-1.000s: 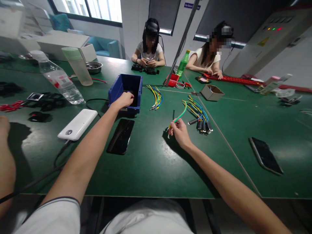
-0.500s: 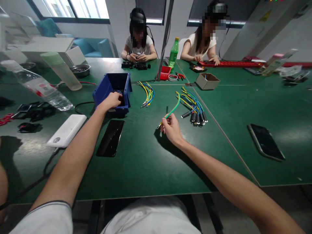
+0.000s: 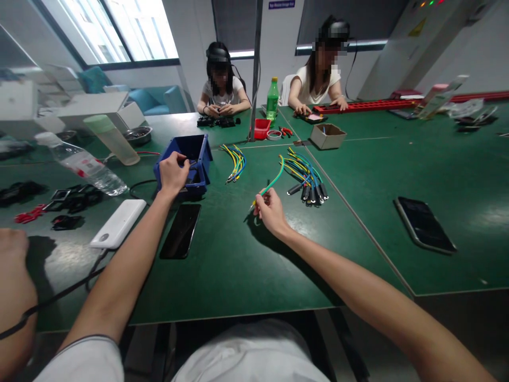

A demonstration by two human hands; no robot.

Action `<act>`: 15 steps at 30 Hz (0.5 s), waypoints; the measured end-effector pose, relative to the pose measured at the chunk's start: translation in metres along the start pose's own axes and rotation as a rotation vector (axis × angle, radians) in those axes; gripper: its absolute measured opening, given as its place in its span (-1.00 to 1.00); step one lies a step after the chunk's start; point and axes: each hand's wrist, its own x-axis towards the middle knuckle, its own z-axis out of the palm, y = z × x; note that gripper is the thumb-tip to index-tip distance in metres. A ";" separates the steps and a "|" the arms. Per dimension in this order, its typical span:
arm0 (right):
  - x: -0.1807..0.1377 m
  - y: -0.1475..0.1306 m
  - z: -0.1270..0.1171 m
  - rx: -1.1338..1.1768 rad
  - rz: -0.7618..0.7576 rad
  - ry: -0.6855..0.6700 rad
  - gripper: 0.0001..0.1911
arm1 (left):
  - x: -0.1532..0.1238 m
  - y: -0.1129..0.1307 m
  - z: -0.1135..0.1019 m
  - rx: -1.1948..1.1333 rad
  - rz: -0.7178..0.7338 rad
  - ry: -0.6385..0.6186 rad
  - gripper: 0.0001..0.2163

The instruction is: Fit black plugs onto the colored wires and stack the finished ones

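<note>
We've got a green wire [image 3: 277, 178] pinched in our right hand [image 3: 272, 212], left hand [image 3: 173, 174] over at the blue bin [image 3: 189, 145], plus a black phone [image 3: 181, 232] and two wire bunches [image 3: 312, 192] on the table [image 3: 222, 265].

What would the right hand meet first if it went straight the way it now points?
Probably the smaller wire bundle, ahead and left of the right hand; the hand's height is unclear, so it might pass over.

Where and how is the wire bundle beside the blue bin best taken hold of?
Probably mid-length: pinch the bundle across its curve from above, coming in from the near side. It lies low on the table, its far ends spread apart, and the bin stands close on one side.
</note>
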 end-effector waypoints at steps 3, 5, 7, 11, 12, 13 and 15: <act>0.000 -0.002 -0.001 -0.007 0.000 0.006 -0.81 | -0.007 0.008 -0.013 -0.011 -0.009 0.071 -0.83; -0.001 -0.003 -0.001 -0.010 -0.003 0.009 -0.81 | -0.014 0.013 -0.021 -0.043 -0.003 0.079 -0.85; -0.001 -0.003 -0.001 -0.012 -0.006 0.014 -0.81 | -0.023 0.019 -0.029 -0.091 0.018 0.066 -0.87; -0.001 -0.004 -0.001 -0.012 -0.016 0.023 -0.81 | -0.052 0.038 -0.044 -0.189 0.076 0.034 -0.88; -0.001 -0.004 -0.001 -0.010 -0.020 0.024 -0.80 | -0.060 0.044 -0.047 -0.225 0.092 0.025 -0.88; -0.001 -0.003 -0.001 -0.006 -0.025 0.026 -0.80 | -0.069 0.051 -0.051 -0.268 0.111 -0.003 -0.88; 0.000 -0.003 -0.001 0.003 -0.036 0.027 -0.80 | -0.087 0.066 -0.058 -0.342 0.133 -0.061 -0.88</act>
